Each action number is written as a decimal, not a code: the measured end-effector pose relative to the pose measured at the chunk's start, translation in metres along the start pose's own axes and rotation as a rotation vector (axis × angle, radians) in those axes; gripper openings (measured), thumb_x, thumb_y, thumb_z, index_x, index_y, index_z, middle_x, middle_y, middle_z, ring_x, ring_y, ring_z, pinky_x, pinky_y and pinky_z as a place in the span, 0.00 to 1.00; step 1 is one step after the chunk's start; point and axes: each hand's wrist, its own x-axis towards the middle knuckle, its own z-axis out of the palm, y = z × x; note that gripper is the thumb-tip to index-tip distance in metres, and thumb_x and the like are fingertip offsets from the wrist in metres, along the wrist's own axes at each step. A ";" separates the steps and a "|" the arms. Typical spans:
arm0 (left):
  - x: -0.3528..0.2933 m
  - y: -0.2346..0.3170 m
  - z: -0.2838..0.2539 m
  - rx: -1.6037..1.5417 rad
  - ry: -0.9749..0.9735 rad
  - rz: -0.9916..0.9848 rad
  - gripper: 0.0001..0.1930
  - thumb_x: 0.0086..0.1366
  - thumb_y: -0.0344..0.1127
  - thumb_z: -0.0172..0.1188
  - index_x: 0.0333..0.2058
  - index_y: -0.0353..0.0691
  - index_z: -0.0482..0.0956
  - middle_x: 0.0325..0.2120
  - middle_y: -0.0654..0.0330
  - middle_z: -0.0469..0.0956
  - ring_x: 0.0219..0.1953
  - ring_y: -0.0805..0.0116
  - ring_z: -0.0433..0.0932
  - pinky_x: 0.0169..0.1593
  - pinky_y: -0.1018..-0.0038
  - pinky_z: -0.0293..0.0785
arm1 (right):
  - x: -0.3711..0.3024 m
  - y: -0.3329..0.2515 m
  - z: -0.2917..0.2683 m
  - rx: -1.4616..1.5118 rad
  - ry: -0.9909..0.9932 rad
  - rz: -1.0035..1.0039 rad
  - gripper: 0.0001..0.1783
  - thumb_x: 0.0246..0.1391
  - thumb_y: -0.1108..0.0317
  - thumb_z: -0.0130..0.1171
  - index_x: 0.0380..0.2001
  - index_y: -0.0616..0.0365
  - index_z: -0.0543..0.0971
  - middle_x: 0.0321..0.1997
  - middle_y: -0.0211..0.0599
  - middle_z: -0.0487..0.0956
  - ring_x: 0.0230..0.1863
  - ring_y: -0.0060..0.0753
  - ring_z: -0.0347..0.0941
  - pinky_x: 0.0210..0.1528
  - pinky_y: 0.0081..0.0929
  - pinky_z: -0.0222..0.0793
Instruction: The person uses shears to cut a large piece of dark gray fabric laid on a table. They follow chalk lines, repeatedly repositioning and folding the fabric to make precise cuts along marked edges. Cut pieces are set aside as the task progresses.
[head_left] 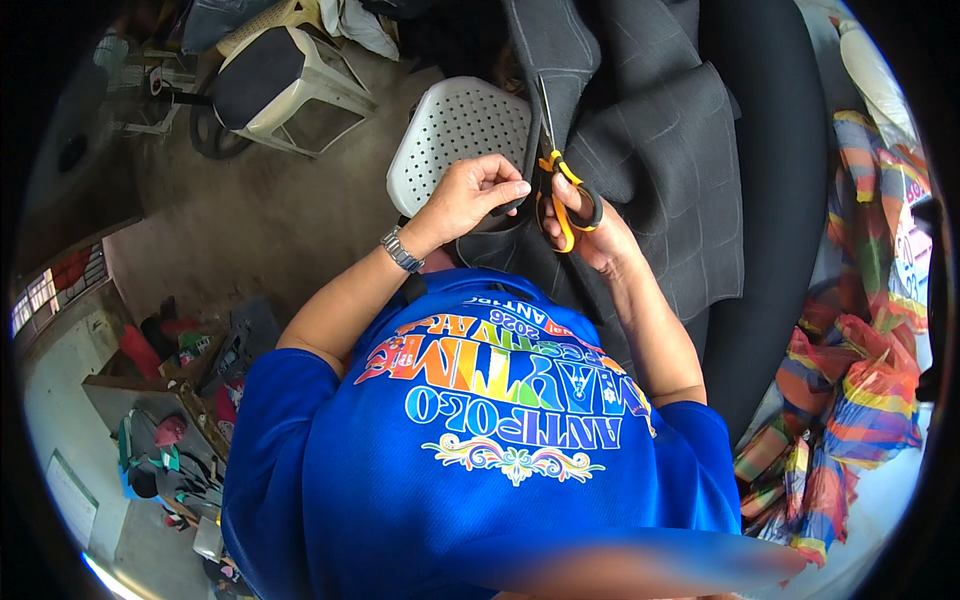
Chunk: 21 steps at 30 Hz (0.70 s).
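A pair of scissors point(570, 176) with yellow-orange and black handles is in my right hand point(600, 238). My fingers are in its handles, and the blades point away from me over the dark fabric. My left hand point(468, 200) is closed, fingers pinching a small dark piece of fabric point(509, 207) that is mostly hidden beneath them. Large sheets of dark grey fabric point(665, 170) with thin pale lines drape in front of me and to my right, reaching down to my lap.
A grey perforated plastic seat point(462, 135) stands just beyond my left hand. Farther left is a pale plastic chair point(300, 85) with a dark seat cover. A big black padded roll point(770, 180) curves along my right, beside colourful striped bags point(865, 400). Cluttered shelves point(165, 385) stand at lower left.
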 end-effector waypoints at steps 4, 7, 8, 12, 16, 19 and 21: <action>-0.002 0.002 0.002 -0.017 -0.010 0.022 0.04 0.65 0.29 0.59 0.34 0.35 0.75 0.27 0.66 0.76 0.29 0.80 0.75 0.36 0.82 0.73 | -0.002 -0.006 -0.003 0.004 -0.040 0.043 0.24 0.52 0.46 0.65 0.30 0.58 0.73 0.22 0.32 0.73 0.21 0.22 0.69 0.17 0.16 0.64; -0.002 0.004 0.002 -0.037 0.010 0.044 0.04 0.65 0.29 0.59 0.33 0.35 0.76 0.27 0.67 0.76 0.29 0.80 0.75 0.35 0.82 0.73 | 0.003 -0.015 0.001 0.014 -0.032 0.104 0.26 0.51 0.44 0.64 0.29 0.58 0.74 0.22 0.33 0.74 0.20 0.24 0.70 0.20 0.19 0.65; -0.001 0.005 0.001 -0.045 0.021 0.053 0.04 0.65 0.29 0.59 0.33 0.35 0.76 0.27 0.67 0.76 0.29 0.81 0.75 0.35 0.82 0.73 | 0.005 -0.019 0.002 0.008 -0.020 0.122 0.27 0.50 0.42 0.65 0.28 0.58 0.74 0.21 0.34 0.74 0.19 0.25 0.70 0.21 0.20 0.65; 0.000 0.010 -0.006 -0.019 0.055 0.090 0.05 0.65 0.30 0.60 0.33 0.35 0.76 0.26 0.67 0.76 0.29 0.81 0.75 0.35 0.82 0.73 | 0.004 -0.034 0.005 -0.042 -0.080 0.129 0.30 0.49 0.37 0.63 0.27 0.57 0.75 0.21 0.35 0.75 0.20 0.28 0.71 0.26 0.23 0.67; -0.002 0.012 -0.008 -0.013 0.071 0.098 0.06 0.65 0.31 0.61 0.32 0.35 0.76 0.26 0.67 0.77 0.28 0.82 0.75 0.34 0.83 0.73 | -0.009 -0.038 0.001 -0.091 -0.055 0.197 0.31 0.49 0.36 0.61 0.27 0.57 0.75 0.23 0.37 0.77 0.21 0.30 0.72 0.28 0.25 0.67; -0.005 0.010 -0.005 0.028 0.049 0.085 0.05 0.64 0.31 0.61 0.32 0.37 0.75 0.26 0.69 0.75 0.28 0.82 0.75 0.35 0.83 0.73 | -0.012 -0.038 -0.001 -0.105 -0.067 0.229 0.31 0.50 0.34 0.59 0.28 0.55 0.76 0.25 0.37 0.78 0.22 0.30 0.73 0.31 0.25 0.67; -0.007 0.008 -0.004 0.036 0.041 0.084 0.05 0.64 0.31 0.61 0.32 0.37 0.75 0.26 0.69 0.75 0.28 0.82 0.75 0.35 0.83 0.73 | -0.013 -0.039 -0.001 -0.104 -0.086 0.252 0.31 0.51 0.33 0.57 0.28 0.55 0.76 0.25 0.36 0.78 0.23 0.30 0.74 0.33 0.25 0.68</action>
